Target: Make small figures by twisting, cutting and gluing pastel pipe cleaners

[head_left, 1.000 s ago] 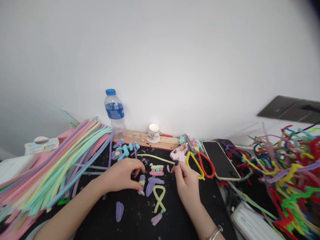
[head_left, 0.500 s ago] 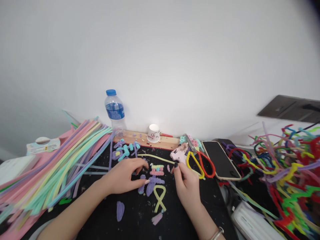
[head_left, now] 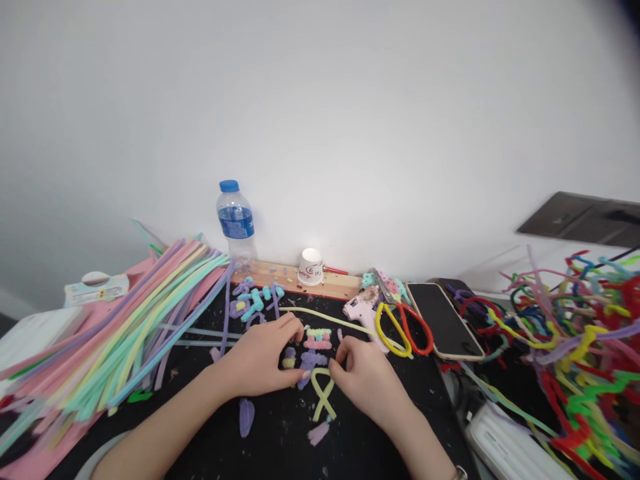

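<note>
Clock reference: the purple fuzzy piece is the centre; 12 o'clock points to the wall. The piece lies on the black work surface, between the two hands.

Left hand: at 9 o'clock, palm down. Fingers are bent and stand apart from the thumb; the thumb tip rests at the purple fuzzy piece. The small purple-and-yellow piece lies in the gap between fingers and thumb.

Right hand: at 3 o'clock, with thumb and forefinger curled toward each other just beside the centre piece. Whether they pinch anything cannot be determined.

Adjacent items: striped pastel piece at 12; crossed yellow loop at 5; pale purple tuft at 6; flat purple oval at 8; purple-and-blue shapes between 10 and 11. The long yellow stem runs across 12 toward 2.

Outer items: paper cup at 12; glue gun between 1 and 2; scissors and phone between 2 and 3; tangled stems at 3; pastel stem bundle between 9 and 10; water bottle, upright, at 11.
</note>
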### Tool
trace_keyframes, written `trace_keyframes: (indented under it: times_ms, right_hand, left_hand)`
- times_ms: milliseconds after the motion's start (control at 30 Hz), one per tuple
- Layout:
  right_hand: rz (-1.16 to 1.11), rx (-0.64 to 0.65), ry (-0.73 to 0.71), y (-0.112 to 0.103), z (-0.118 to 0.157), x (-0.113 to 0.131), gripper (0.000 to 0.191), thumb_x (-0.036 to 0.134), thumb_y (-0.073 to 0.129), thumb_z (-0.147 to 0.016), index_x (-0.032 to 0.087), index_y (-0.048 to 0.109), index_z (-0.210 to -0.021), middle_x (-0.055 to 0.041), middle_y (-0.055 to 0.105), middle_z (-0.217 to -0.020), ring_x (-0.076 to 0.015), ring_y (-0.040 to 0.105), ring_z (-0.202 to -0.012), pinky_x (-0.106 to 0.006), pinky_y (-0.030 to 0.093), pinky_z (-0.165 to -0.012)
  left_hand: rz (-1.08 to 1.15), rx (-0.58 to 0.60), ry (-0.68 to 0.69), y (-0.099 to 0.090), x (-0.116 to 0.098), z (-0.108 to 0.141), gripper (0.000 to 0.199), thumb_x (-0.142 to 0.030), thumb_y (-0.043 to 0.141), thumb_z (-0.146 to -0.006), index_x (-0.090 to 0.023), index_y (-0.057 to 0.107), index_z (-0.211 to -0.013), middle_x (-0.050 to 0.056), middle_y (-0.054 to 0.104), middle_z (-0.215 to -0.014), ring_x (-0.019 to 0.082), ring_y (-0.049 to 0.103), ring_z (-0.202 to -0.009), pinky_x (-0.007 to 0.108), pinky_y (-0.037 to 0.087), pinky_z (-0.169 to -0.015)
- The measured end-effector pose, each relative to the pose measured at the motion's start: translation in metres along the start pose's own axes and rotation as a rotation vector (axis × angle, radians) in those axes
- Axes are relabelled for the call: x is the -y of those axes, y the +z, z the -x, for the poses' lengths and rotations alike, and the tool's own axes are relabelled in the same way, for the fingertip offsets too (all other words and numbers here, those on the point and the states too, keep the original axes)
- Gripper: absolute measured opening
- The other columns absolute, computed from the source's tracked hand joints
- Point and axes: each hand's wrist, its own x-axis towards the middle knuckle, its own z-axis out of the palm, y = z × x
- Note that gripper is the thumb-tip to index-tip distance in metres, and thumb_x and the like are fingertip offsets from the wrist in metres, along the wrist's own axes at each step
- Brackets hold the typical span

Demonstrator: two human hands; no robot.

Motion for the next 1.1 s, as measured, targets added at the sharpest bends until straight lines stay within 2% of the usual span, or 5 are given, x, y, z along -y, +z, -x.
trace_keyframes:
  times_ms: [200,433,567,767,1100]
  right_hand:
    - [-0.113,0.201,0.037,0.001,0.003,-0.007,0.001,0.017,0.056,-0.065,0.018,0.056,-0.064,0.0043,0.050,-0.046,-0.0090,0.041,-0.041,-0.020,0.024,-0.038]
    - [-0.238,0.239,0.098,-0.002,0.000,-0.001,0.003,0.015,0.056,-0.062,0.017,0.054,-0.061,0.0046,0.048,-0.045,-0.0074,0.041,-0.041,-0.017,0.025,-0.037]
    - [-0.457,0.300,0.156,-0.010,-0.002,0.003,0.005,0.017,0.052,-0.066,0.018,0.048,-0.067,0.0055,0.051,-0.046,-0.0079,0.046,-0.035,-0.017,0.033,-0.034]
    - [-0.679,0.247,0.105,-0.014,-0.004,0.009,0.011,0.015,0.054,-0.065,0.019,0.045,-0.070,0.0080,0.051,-0.047,-0.0103,0.053,-0.037,-0.020,0.044,-0.038]
    - [-0.784,0.161,0.037,-0.009,-0.004,0.013,0.011,0.015,0.052,-0.066,0.020,0.043,-0.072,0.0100,0.048,-0.048,-0.0087,0.052,-0.038,-0.018,0.039,-0.039]
  left_hand:
    - [0.014,-0.045,0.112,0.002,-0.002,0.001,0.017,-0.031,0.059,-0.073,-0.021,0.048,-0.080,-0.002,0.048,-0.082,0.013,0.046,-0.068,0.024,0.033,-0.060]
    - [0.062,-0.083,0.213,0.006,-0.004,0.003,0.010,-0.028,0.056,-0.078,-0.020,0.053,-0.083,0.001,0.052,-0.082,0.015,0.050,-0.074,0.024,0.036,-0.063]
    - [0.116,-0.088,0.193,0.006,-0.005,0.004,0.019,-0.029,0.059,-0.076,-0.022,0.055,-0.093,0.000,0.056,-0.082,0.015,0.053,-0.075,0.025,0.039,-0.066]
    - [0.201,-0.062,0.199,0.008,-0.004,0.005,0.061,-0.035,0.071,-0.064,-0.027,0.045,-0.119,0.000,0.062,-0.101,0.019,0.058,-0.089,0.028,0.043,-0.077]
    - [0.182,-0.036,0.187,0.013,-0.009,0.005,0.053,-0.021,0.059,-0.070,-0.027,0.046,-0.120,-0.002,0.066,-0.088,0.016,0.061,-0.082,0.025,0.043,-0.075]
